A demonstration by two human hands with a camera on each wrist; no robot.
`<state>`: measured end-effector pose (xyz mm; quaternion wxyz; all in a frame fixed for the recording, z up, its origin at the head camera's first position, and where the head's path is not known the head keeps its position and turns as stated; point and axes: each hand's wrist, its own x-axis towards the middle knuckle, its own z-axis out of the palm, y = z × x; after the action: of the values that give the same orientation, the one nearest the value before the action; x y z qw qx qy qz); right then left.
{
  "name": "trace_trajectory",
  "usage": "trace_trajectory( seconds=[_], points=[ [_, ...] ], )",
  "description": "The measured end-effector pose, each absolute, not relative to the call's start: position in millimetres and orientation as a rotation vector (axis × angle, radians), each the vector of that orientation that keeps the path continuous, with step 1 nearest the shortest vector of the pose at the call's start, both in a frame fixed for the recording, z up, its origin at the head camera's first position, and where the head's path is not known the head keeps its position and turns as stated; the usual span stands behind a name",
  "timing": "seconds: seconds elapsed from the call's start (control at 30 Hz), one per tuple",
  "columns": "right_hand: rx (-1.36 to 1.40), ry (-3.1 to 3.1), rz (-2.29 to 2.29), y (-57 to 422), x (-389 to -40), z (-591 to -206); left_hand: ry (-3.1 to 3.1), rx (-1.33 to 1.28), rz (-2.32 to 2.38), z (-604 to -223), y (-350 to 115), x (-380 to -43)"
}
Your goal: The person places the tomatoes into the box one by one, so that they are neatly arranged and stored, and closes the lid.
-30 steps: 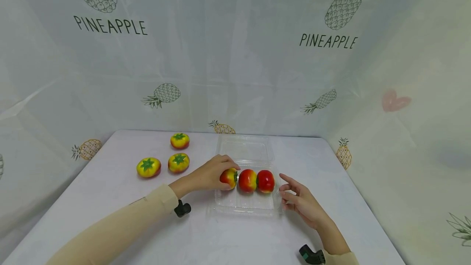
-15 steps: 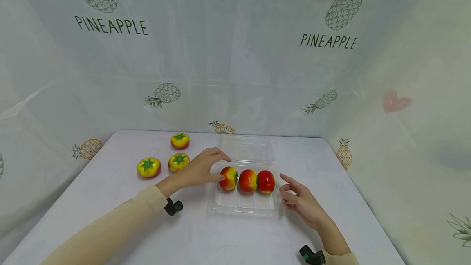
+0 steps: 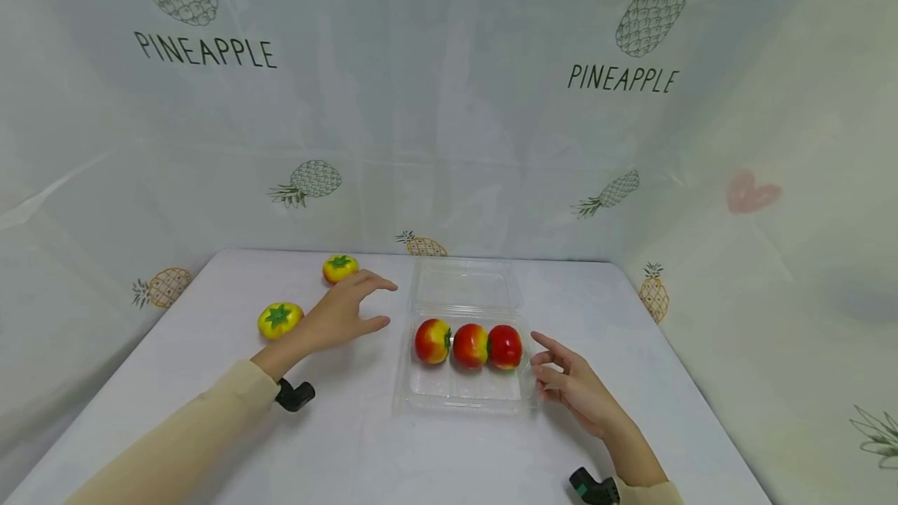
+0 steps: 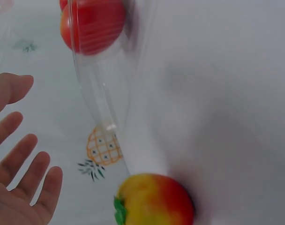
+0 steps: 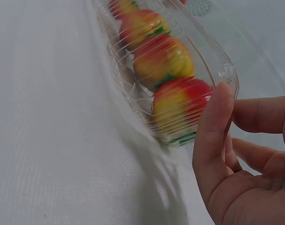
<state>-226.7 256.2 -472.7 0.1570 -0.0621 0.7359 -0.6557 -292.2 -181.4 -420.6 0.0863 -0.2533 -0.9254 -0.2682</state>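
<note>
A clear plastic clamshell box (image 3: 466, 400) lies with its lid laid back. In its upper row sit three red-and-yellow fruits with green leafy tops, like persimmons: a left one (image 3: 432, 341), a middle one (image 3: 471, 346) and a right one (image 3: 505, 347). My right hand (image 3: 571, 384) pinches the box's right rim between thumb and finger, as the right wrist view shows. To the left of the box, my left hand (image 3: 335, 318) hovers over the table, fingers spread around nothing. It hides one fruit's spot. A similar fruit (image 4: 154, 200) shows low in the left wrist view.
Two more such fruits are on the white table (image 3: 449, 458): one at the back (image 3: 340, 268) just beyond the left hand, one at the left (image 3: 279, 320) beside its wrist. A pineapple-print curtain (image 3: 449, 100) rises behind the table's far edge.
My left hand has let go of the left fruit in the box and moved left toward the loose fruits. The right hand stays at the box's rim.
</note>
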Motion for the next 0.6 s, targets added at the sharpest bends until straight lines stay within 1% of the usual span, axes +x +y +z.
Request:
trace_trajectory(
  seconds=[0.17, 0.37, 0.6],
  points=[
    [-0.177, 2.108, -1.875, 256, -227, -473, -2.76, -0.665, -0.815, -425, -201, -289],
    [-0.172, 2.113, -1.874, 257, -228, -474, -2.776, -0.587, -0.802, -439, -222, -291],
    [-0.17, 2.112, -1.873, 256, -227, -473, -2.797, -0.483, -0.824, -446, -237, -291]
  ],
)
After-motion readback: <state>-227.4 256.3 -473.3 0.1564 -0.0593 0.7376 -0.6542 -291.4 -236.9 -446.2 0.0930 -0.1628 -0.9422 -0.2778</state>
